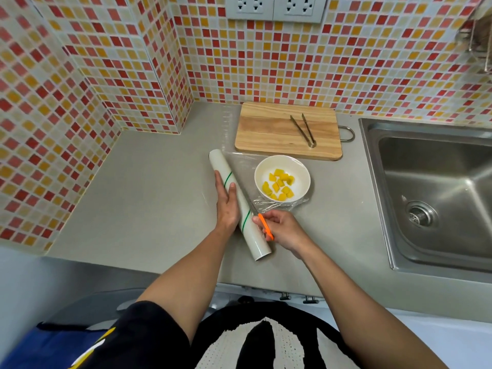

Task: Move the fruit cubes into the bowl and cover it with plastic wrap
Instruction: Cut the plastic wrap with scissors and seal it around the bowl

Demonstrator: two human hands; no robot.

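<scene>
A white bowl (300,182) holds several yellow fruit cubes (279,183) on the grey counter. Clear plastic wrap (239,161) stretches from the roll over the bowl, and it is crumpled at the bowl's near side. The white wrap roll (221,162) with green stripes lies diagonally to the left of the bowl. My left hand (226,203) presses flat on the roll. My right hand (282,230) grips orange-handled scissors (262,222), whose blades point up along the roll's right side at the film.
A wooden cutting board (266,129) with metal tongs (303,130) on it lies behind the bowl. A steel sink (439,187) is to the right. Tiled walls close the back and left, with sockets (274,8) above. The counter's front edge runs under my forearms.
</scene>
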